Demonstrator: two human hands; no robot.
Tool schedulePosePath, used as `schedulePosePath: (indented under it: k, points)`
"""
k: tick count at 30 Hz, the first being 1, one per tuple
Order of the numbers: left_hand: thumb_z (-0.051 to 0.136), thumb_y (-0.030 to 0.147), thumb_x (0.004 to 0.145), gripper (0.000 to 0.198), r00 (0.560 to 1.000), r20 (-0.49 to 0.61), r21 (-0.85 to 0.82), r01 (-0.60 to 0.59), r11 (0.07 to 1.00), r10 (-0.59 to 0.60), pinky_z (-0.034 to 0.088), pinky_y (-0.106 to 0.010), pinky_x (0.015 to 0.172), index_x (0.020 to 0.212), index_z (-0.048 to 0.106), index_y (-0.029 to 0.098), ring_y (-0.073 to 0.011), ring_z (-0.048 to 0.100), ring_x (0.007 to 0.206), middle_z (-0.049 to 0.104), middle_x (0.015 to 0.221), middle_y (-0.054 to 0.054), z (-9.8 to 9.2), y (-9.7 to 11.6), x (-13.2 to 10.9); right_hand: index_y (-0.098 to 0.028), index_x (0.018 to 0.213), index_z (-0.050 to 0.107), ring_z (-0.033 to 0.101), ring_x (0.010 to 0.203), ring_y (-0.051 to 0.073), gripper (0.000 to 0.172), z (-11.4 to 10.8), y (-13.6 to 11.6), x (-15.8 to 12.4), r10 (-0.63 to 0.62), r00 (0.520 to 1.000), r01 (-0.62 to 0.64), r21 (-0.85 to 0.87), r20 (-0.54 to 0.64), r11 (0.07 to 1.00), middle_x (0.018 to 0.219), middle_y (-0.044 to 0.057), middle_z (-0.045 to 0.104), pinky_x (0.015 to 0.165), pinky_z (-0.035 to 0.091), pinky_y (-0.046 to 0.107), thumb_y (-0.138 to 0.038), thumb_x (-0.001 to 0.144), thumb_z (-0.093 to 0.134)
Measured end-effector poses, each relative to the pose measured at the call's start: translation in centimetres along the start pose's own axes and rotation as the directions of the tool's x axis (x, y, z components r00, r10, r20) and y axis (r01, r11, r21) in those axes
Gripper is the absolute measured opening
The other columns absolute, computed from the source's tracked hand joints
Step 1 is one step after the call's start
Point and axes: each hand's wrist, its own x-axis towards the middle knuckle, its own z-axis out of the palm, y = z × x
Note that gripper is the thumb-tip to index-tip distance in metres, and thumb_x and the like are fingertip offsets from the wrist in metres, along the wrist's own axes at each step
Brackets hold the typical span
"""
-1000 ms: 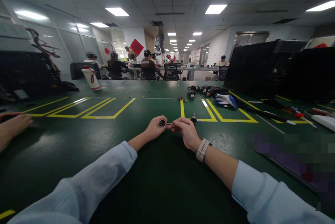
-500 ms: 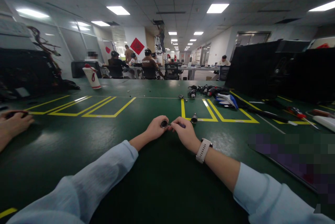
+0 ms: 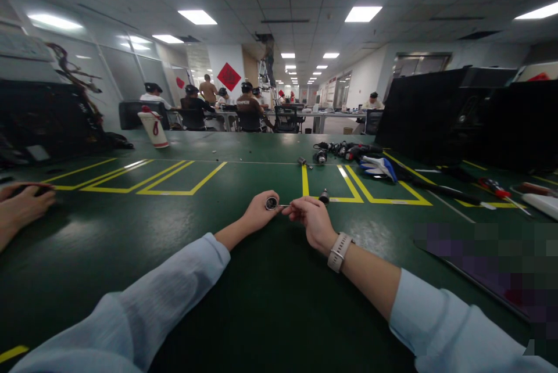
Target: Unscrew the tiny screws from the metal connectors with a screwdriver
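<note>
My left hand is closed around a short round part with a shiny metal rim and a dark hollow facing me. In the fingers of my right hand is a small screwdriver. Its thin metal shaft reaches left to the side of the round part; whether the tip is engaged I cannot tell. The screwdriver's handle is hidden by the fingers. Just behind my right hand a small dark metal fitting stands on the green table.
Dark metal parts, a blue-and-white glove and a red-handled screwdriver lie to the right. A paper cup stands at the far left. Another person's hand is at the left edge. Black monitors stand at the right.
My right hand has turned, its fingers now covering the screwdriver's purple handle and more of the fitting behind. The round part in my left hand has shifted very slightly left.
</note>
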Motion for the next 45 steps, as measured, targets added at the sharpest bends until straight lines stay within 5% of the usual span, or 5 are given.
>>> schedulePosePath:
  k: [7, 22, 33, 38, 45]
  points:
    - [0.059, 0.023, 0.069, 0.009, 1.000, -0.004, 0.030, -0.001, 1.000, 0.002, 0.038, -0.026, 0.059, 0.067, 0.052, 0.017, -0.0135, 0.049, 0.062, 0.052, 0.065, 0.002, 0.1, 0.3, -0.1, -0.017, 0.058, 0.061, 0.057, 0.060, 0.014, 0.007, 0.4, 0.1, -0.5, -0.079, 0.996, 0.081, -0.053, 0.033, 0.995, 0.059, 0.001, 0.066, 0.062, 0.042, 0.028, -0.018, 0.064, 0.063]
    - [0.062, 0.024, 0.068, 0.014, 1.000, 0.012, -0.044, 0.021, 0.999, -0.020, 0.039, -0.022, 0.054, 0.069, 0.052, 0.016, -0.0104, 0.047, 0.057, 0.052, 0.061, 0.004, 0.3, 0.0, 0.0, -0.017, 0.061, 0.057, 0.055, 0.052, 0.013, 0.006, 0.0, 0.2, 0.0, 0.075, 0.997, -0.078, 0.109, 0.028, 0.991, 0.060, 0.004, 0.067, 0.058, 0.044, 0.028, -0.022, 0.063, 0.059]
    - [0.061, 0.023, 0.068, 0.011, 0.999, 0.017, -0.025, 0.030, 0.999, -0.030, 0.039, -0.023, 0.055, 0.070, 0.054, 0.016, -0.0117, 0.050, 0.058, 0.055, 0.063, 0.003, 0.2, 0.2, -0.1, -0.019, 0.062, 0.058, 0.056, 0.063, 0.016, 0.010, 0.1, -0.1, -0.8, -0.204, 0.977, 0.211, -0.146, 0.063, 0.967, 0.059, -0.001, 0.060, 0.064, 0.042, 0.030, -0.023, 0.071, 0.059]
    - [0.061, 0.022, 0.067, 0.010, 1.000, 0.021, -0.015, 0.011, 1.000, -0.011, 0.039, -0.023, 0.056, 0.069, 0.054, 0.016, -0.0122, 0.050, 0.060, 0.054, 0.064, 0.003, 0.2, 0.1, -0.1, -0.021, 0.065, 0.058, 0.054, 0.068, 0.017, 0.013, 0.2, -0.2, -1.2, -0.327, 0.927, 0.376, -0.443, 0.185, 0.814, 0.067, 0.000, 0.060, 0.067, 0.041, 0.030, -0.024, 0.077, 0.054]
    - [0.061, 0.017, 0.065, 0.007, 0.999, 0.039, 0.010, -0.015, 1.000, 0.014, 0.039, -0.024, 0.058, 0.070, 0.056, 0.016, -0.0130, 0.051, 0.063, 0.056, 0.066, 0.002, 0.2, 0.2, -0.2, -0.021, 0.058, 0.060, 0.052, 0.065, 0.016, 0.011, 0.3, -0.2, -0.9, -0.263, 0.954, 0.301, -0.430, 0.147, 0.851, 0.063, -0.002, 0.060, 0.067, 0.038, 0.030, -0.021, 0.069, 0.059]
